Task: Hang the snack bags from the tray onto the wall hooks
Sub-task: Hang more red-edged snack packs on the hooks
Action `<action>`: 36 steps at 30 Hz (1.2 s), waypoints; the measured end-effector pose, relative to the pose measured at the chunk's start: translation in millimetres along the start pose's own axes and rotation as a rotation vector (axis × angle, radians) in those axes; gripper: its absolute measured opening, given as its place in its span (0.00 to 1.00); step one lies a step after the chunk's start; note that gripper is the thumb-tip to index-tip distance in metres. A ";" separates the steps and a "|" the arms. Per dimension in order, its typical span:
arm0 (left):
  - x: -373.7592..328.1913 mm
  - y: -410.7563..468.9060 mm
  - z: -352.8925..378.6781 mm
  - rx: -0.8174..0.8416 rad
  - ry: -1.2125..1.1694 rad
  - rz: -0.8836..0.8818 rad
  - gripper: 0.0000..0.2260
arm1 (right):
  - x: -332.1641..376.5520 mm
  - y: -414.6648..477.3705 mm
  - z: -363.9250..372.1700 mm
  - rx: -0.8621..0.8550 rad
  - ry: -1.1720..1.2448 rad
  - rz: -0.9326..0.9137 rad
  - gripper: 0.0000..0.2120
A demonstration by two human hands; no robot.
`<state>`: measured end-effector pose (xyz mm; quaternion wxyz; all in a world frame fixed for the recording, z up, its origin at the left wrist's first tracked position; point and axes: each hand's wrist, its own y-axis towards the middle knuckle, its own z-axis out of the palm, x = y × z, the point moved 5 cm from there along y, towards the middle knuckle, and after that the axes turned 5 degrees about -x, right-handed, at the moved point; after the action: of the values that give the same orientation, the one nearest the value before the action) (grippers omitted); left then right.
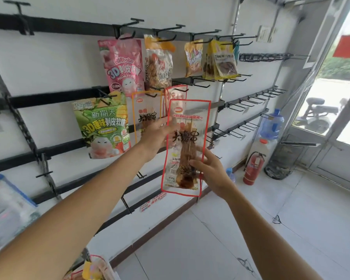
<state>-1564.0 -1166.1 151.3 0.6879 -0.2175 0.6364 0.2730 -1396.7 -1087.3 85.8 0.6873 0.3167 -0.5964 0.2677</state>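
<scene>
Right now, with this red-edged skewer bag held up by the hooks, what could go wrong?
The left hand and right hand hold the red-edged bag at its middle and lower part, so its unsupported top may flop and miss the hook. That hook already carries a similar bag; pushing in could nudge it, or the orange-edged bag beside it, loose.

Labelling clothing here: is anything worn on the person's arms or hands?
No. Both forearms are bare to the frame edge, no sleeve showing. The left hand and right hand wear no gloves; no watch or bracelet shows.
</scene>
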 end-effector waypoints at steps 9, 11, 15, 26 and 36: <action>-21.2 44.9 23.8 0.043 0.034 0.118 0.07 | -15.7 52.5 -24.5 -0.011 -0.007 0.058 0.14; -21.0 56.4 27.0 0.012 0.054 0.132 0.11 | -11.1 70.8 -32.2 -0.034 -0.019 0.010 0.09; -20.1 87.0 33.2 -0.073 0.124 0.182 0.12 | 18.9 118.9 -50.7 -0.191 0.071 -0.139 0.14; -5.8 149.9 49.7 -0.355 0.177 0.302 0.03 | 65.8 247.0 -68.2 0.059 0.066 -0.245 0.03; -16.9 161.3 58.6 -0.701 0.998 0.675 0.30 | 65.9 309.3 -58.3 0.095 0.165 -0.180 0.02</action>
<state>-1625.5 -1007.9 181.4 0.0801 -0.3166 0.7834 0.5288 -1579.8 -840.9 181.7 0.7395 0.3780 -0.4936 0.2582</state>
